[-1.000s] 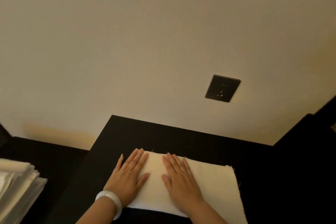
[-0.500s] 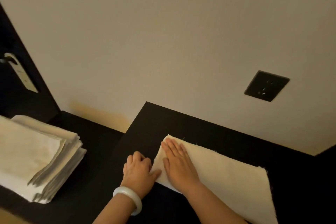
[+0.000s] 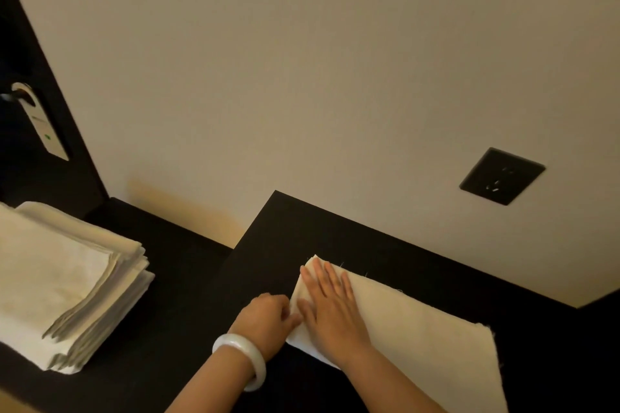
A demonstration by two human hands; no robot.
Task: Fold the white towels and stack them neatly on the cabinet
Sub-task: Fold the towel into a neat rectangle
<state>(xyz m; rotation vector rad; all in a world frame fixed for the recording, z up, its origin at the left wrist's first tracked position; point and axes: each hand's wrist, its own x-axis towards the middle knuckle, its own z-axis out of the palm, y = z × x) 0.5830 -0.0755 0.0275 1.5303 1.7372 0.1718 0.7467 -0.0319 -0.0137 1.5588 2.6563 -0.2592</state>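
The right hand (image 3: 330, 305) lies flat on the towel (image 3: 419, 329); the left hand (image 3: 265, 318) seemingly pinches its edge

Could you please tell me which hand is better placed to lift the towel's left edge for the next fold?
Probably the left. The left hand is curled right at the towel's left edge, though a grip is not clear; the right hand lies flat on top, pinning the cloth.

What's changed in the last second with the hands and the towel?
The left hand slid off the towel to its left edge and curled, apparently pinching it. The right hand stayed flat, pressing the towel, which still lies on the cabinet.
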